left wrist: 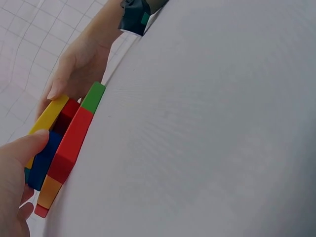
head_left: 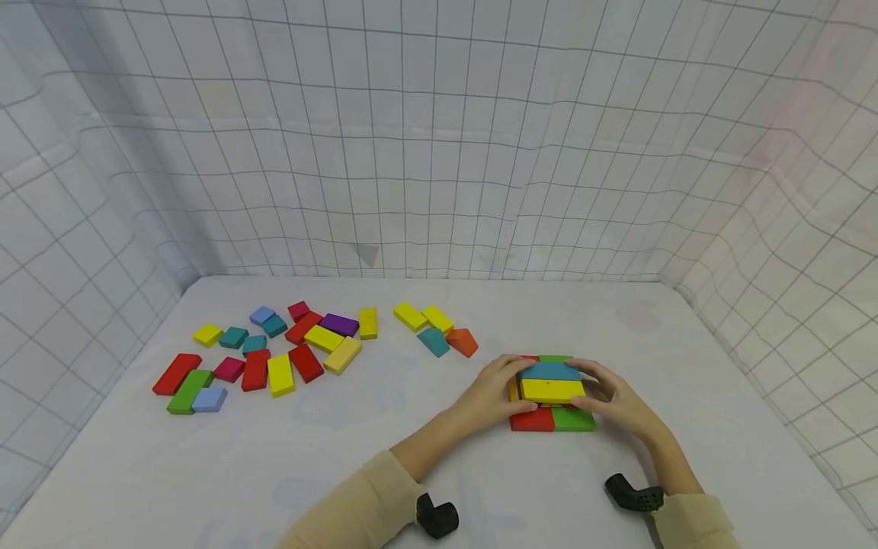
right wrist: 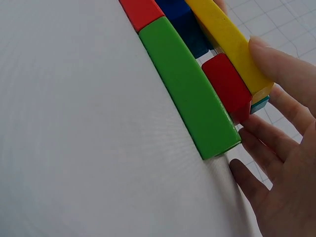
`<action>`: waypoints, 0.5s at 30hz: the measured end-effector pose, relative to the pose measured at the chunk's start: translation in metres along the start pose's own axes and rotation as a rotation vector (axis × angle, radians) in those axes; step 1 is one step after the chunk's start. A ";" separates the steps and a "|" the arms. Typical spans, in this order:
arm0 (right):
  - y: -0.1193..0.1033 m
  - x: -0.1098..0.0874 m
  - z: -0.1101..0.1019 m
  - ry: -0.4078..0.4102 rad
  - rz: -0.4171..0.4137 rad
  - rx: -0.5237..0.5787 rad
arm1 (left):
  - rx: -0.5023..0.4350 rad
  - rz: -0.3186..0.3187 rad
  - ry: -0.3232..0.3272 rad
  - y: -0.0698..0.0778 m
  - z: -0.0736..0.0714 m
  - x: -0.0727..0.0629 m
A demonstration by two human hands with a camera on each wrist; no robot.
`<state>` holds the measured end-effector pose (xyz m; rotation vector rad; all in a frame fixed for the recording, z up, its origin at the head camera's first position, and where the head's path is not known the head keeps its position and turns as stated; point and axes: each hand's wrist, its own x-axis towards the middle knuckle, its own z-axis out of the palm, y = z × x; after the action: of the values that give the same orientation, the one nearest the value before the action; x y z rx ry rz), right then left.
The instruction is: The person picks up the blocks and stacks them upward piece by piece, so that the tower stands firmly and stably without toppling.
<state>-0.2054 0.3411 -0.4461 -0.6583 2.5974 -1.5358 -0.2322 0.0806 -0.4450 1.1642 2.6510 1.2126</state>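
Observation:
A low stack of coloured wooden blocks sits between both hands. On top lie a yellow block [head_left: 552, 391] and, behind it, a teal-blue block [head_left: 550, 370], side by side. A red block [head_left: 531, 421] and a green block [head_left: 575, 420] form the front of the bottom layer. Between the layers show a dark blue block [left wrist: 43, 160] and another red block [right wrist: 227, 84]. My left hand [head_left: 488, 393] holds the stack's left side, thumb near the yellow block's front corner. From the right, my right hand [head_left: 623, 402] grips the top pair, thumb against the yellow block's end.
Loose blocks lie scattered at the left, among them a purple block [head_left: 339, 325] and a long red block [head_left: 177, 374]. Nearer the stack lie an orange block [head_left: 463, 342], a teal block [head_left: 434, 341] and two yellow ones. A gridded white curtain [head_left: 439, 152] surrounds the white table [head_left: 309, 473].

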 end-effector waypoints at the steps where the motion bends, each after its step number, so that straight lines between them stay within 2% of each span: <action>1: 0.000 0.000 0.000 0.001 0.000 -0.004 | -0.014 -0.006 0.000 0.000 0.000 0.000; 15: -0.002 0.000 0.001 0.003 -0.013 -0.023 | -0.122 -0.006 0.034 -0.005 0.003 0.000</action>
<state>-0.2044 0.3395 -0.4444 -0.6772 2.6222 -1.5135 -0.2343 0.0804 -0.4503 1.1258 2.5598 1.3834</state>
